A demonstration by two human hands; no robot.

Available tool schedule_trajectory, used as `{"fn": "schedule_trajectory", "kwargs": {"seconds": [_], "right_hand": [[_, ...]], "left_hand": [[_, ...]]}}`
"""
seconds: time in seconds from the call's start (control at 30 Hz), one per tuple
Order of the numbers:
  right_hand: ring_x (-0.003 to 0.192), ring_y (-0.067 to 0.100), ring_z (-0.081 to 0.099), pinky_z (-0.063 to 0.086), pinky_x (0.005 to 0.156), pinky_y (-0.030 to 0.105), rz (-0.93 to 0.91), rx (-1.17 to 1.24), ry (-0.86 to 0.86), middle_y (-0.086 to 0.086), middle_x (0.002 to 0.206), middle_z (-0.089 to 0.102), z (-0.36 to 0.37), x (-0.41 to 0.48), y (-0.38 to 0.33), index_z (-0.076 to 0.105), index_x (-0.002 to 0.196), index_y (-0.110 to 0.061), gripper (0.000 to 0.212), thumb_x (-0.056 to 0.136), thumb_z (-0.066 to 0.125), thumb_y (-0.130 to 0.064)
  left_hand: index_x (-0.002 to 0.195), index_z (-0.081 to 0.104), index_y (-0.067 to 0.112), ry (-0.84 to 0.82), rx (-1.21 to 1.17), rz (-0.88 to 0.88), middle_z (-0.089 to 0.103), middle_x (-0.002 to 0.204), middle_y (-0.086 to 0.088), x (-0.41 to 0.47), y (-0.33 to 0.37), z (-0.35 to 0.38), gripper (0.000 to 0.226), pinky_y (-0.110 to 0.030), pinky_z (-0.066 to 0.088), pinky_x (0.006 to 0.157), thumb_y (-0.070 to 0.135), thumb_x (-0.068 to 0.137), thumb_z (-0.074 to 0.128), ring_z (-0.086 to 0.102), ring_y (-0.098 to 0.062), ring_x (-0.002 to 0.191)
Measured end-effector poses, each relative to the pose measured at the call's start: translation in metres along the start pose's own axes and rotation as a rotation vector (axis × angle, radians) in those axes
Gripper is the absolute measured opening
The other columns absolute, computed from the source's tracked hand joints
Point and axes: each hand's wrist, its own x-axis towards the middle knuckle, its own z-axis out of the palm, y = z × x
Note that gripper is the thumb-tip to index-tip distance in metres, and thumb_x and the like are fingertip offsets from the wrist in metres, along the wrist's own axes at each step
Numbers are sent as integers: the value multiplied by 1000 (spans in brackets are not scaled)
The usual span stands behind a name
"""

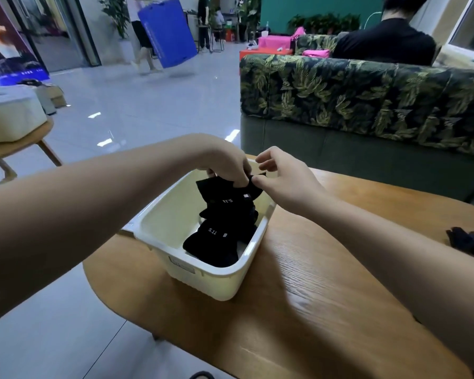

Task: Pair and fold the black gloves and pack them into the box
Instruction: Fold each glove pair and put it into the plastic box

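A cream plastic box stands on the wooden table's left part. A folded pair of black gloves with white lettering lies in its near end. A second folded black pair sits over the box's far end, lettering facing up. My left hand grips this upper pair from above, fingers closed on its top edge. My right hand pinches the same pair's right corner with thumb and fingertip. More black gloves lie at the table's right edge, partly behind my right forearm.
The wooden table is oval, with floor tiles to its left. A leaf-patterned sofa stands behind it with a person seated beyond. At the left is a white box on a small wooden table. A person carries a blue board in the background.
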Motion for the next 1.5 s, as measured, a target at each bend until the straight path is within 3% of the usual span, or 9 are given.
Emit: {"fn": "schedule_trajectory", "kwargs": {"seconds": [0.1, 0.17, 0.4, 0.53, 0.63, 0.77, 1.03, 1.2, 1.5], "right_hand": [[115, 12, 60, 45, 86, 27, -4, 4, 7, -6, 122, 64, 0, 0, 4, 61, 127, -24, 34, 95, 71, -29], [116, 13, 59, 47, 87, 28, -10, -3, -7, -7, 122, 63, 2, 0, 5, 61, 127, -24, 34, 94, 69, -26], [116, 11, 60, 48, 93, 27, -30, 16, -5, -5, 122, 65, 5, -1, 7, 63, 122, -24, 31, 91, 67, -20], [118, 8, 58, 44, 91, 19, -20, 29, -11, -8, 124, 65, 3, -3, 11, 62, 127, -23, 35, 93, 63, -17], [116, 7, 58, 37, 83, 7, -24, 35, -12, -10, 124, 67, 1, -5, 14, 62, 128, -22, 35, 95, 59, -11], [114, 6, 60, 44, 88, 18, -30, 68, 2, -13, 121, 69, -1, -7, 15, 63, 126, -23, 32, 98, 55, -10], [114, 1, 65, 54, 102, 35, -16, 208, 83, -15, 113, 73, -26, -29, 23, 67, 114, -32, 24, 100, 59, -15], [111, 0, 67, 55, 102, 36, 39, 234, 102, -14, 111, 75, -56, -76, 36, 69, 112, -30, 20, 99, 65, -14], [106, -11, 63, 48, 88, 8, 172, 82, 132, -22, 111, 71, -90, -205, 65, 69, 119, -34, 17, 103, 67, -28]], "left_hand": [[120, 68, 18, -20, 150, 82, 63, 107, -4, 10, 12, 11, 28, -37, 51, 83, 20, 93, 60, 61, -29, 103], [117, 67, 12, 47, 231, 143, 57, 88, 1, 14, 18, 24, 24, -35, 45, 78, 17, 95, 59, 57, -28, 95], [99, 64, 18, 506, 250, 251, 57, 95, 3, 21, 0, 60, 11, -39, 47, 64, 17, 88, 67, 64, -27, 89], [125, 69, 24, 375, 69, 210, 58, 105, 0, 18, -9, 74, 27, -37, 48, 81, 22, 101, 56, 62, -28, 108], [154, 50, 38, 234, 84, 204, 58, 128, -2, 14, -15, 80, 48, -39, 47, 99, 24, 109, 42, 56, -27, 122], [164, 31, 45, 117, 124, 186, 50, 153, -3, 12, -22, 81, 58, -41, 43, 112, 25, 110, 35, 50, -29, 136], [144, 59, 44, 264, 26, 173, 60, 141, 7, -24, -14, 50, 44, -30, 44, 93, 24, 108, 45, 57, -20, 125], [124, 70, 43, 466, -269, 236, 71, 120, 20, -71, 11, 38, 27, -39, 53, 102, 30, 105, 55, 66, -9, 114], [120, 72, 42, 520, -579, 481, 74, 114, 20, -122, 117, 72, 20, -25, 55, 91, 33, 106, 60, 66, 3, 106]]}}
